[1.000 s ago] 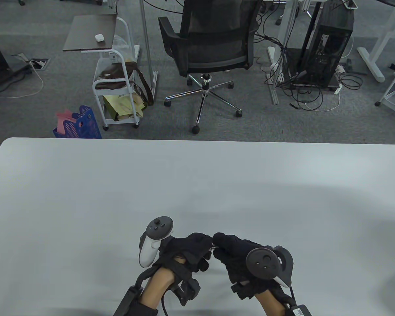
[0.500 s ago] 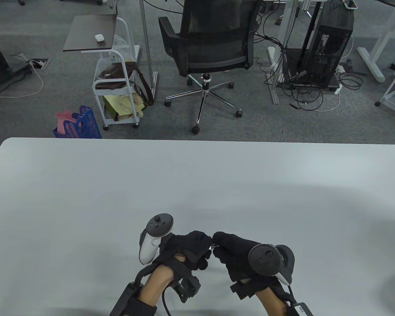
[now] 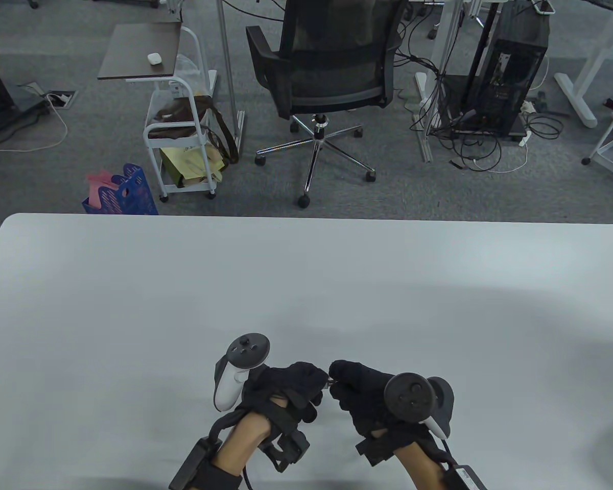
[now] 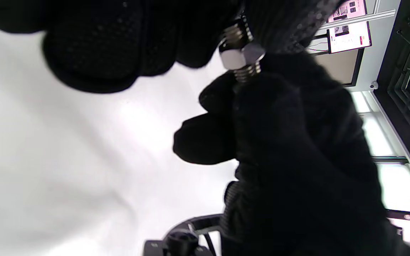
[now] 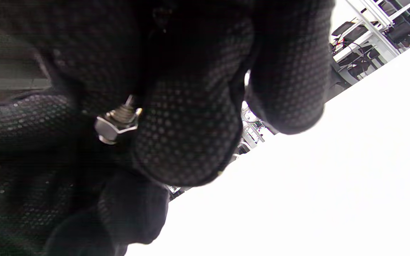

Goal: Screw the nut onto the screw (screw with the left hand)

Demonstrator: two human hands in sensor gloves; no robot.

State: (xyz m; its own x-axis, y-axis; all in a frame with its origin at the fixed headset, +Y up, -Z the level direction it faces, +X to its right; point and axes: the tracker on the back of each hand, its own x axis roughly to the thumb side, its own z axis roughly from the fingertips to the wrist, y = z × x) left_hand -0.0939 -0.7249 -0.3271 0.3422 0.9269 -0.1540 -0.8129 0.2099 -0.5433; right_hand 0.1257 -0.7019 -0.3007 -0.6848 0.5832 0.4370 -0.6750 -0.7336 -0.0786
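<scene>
Low over the near middle of the white table (image 3: 133, 306), both gloved hands meet fingertip to fingertip. My right hand (image 3: 340, 381) pinches a small metal screw (image 3: 329, 382), whose threaded shaft (image 4: 246, 74) runs into its curled fingers (image 4: 290, 135). A silver hex nut (image 4: 242, 57) sits partway along the thread, with more thread showing above it. My left hand (image 3: 317, 386) pinches at the nut with its fingertips (image 4: 279, 25). In the right wrist view the nut (image 5: 109, 130) shows between the right-hand finger (image 5: 190, 128) and the left glove (image 5: 16, 121). The screw's head is hidden.
A black office chair (image 3: 332, 66) and a white trolley (image 3: 179, 138) with bags stand on the floor beyond the table's far edge. A blue basket (image 3: 122, 194) sits by the far left corner. Cables and a computer tower (image 3: 511, 76) are at the back right.
The hands stay joined at the same spot. My left wrist has rolled a little, and the right hand's tracker has shifted slightly left.
</scene>
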